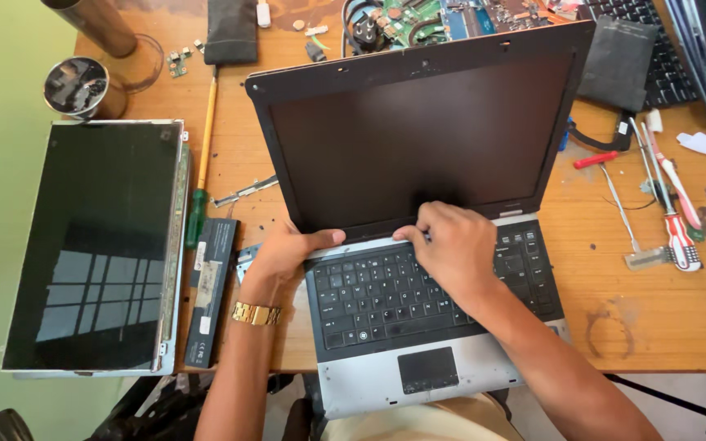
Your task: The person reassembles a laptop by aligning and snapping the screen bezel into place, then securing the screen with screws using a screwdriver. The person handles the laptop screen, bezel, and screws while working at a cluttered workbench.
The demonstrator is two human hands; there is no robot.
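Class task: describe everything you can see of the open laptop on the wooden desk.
The open grey-and-black laptop overhangs the near edge of the wooden desk. Its dark screen is off, in a black frame, tilted back. It has black keys, a scuffed silver palm rest and a dark touchpad. The left hand grips its left hinge corner; the right hand presses at the hinge strip above the keys.

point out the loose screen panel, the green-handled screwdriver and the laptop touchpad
loose screen panel [91, 245], head view, middle of its dark glass
green-handled screwdriver [196, 216], head view, on the green handle
laptop touchpad [427, 369], head view, centre of the dark pad
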